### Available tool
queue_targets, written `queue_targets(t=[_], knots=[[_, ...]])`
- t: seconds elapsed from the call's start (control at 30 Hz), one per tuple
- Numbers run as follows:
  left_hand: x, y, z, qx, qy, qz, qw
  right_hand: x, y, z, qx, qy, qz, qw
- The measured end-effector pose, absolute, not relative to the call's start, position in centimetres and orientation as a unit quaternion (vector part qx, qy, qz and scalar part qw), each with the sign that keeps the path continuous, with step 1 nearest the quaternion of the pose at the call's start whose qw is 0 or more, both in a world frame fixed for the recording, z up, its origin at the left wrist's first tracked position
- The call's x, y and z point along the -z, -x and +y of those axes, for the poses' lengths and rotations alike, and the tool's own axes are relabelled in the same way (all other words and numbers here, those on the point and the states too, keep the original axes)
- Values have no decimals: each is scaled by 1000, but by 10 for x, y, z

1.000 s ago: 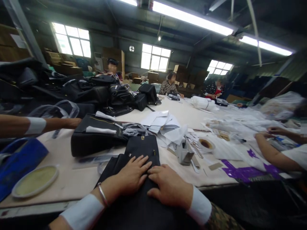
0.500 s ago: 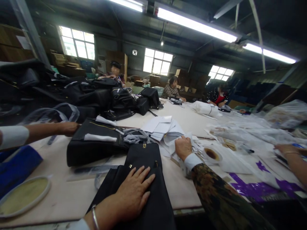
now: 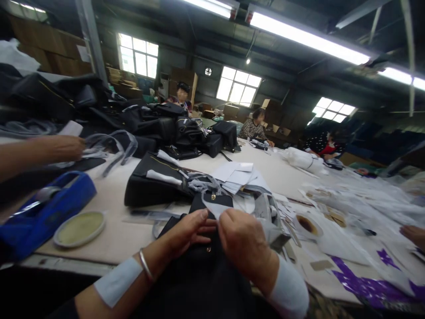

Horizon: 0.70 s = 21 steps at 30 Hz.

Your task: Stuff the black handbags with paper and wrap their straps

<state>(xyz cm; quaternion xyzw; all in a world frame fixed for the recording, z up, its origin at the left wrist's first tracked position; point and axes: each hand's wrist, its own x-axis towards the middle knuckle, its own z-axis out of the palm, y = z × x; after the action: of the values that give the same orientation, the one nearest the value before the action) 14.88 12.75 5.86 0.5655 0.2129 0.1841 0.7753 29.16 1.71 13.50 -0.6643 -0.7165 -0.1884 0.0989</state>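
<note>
A black bag [image 3: 206,283] lies in front of me at the table's edge, its flap with a gold-coloured clasp [image 3: 213,196] pointing away. My right hand [image 3: 247,241] is closed in a pinch on a thin, whitish translucent sheet [image 3: 215,209] above the flap. Just left of it, my left hand [image 3: 189,232] reaches over the bag with thumb and fingers apart, close to the sheet's lower edge. Whether its thumb touches the sheet I cannot tell. Another black bag [image 3: 156,184] with white wrapped pieces rests beyond my left hand.
Left of me are a blue tape dispenser [image 3: 76,190], a round dish [image 3: 79,228] and a co-worker's hand [image 3: 66,147]. Black bags [image 3: 133,128] are heaped behind. White papers [image 3: 237,175], a tape roll [image 3: 307,225] and purple plastic [image 3: 365,283] lie to the right. Other people sit at the far side.
My right hand has come from the papers to the bag, now pinching a translucent sheet. My left hand has lifted off the bag. The view has swung left; the co-worker's hand left the second bag.
</note>
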Motion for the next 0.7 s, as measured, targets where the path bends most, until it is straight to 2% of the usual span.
queue_targets(t=[0.1,0.23,0.33,0.4,0.5,0.57,0.7], knots=[[-65,-144,126,-225,-540,302,753,-108,-258,-3,141,605,-780,75],[-61,-134,127,-266,-651,463,539,-99,-241,-23,23,590,-806,36],[-55,-123,135,-260,-727,482,415,-118,-242,-36,-129,560,-813,95],[-51,-115,143,-246,-748,457,413,-134,-249,-41,-182,519,-818,169],[-49,-102,159,-214,-773,393,449,-149,-269,-40,-143,521,-807,240],[-48,-96,169,-199,-790,349,462,-148,-286,-35,-100,548,-798,231],[-47,-95,186,-201,-825,307,430,-132,-303,-31,-93,590,-790,141]])
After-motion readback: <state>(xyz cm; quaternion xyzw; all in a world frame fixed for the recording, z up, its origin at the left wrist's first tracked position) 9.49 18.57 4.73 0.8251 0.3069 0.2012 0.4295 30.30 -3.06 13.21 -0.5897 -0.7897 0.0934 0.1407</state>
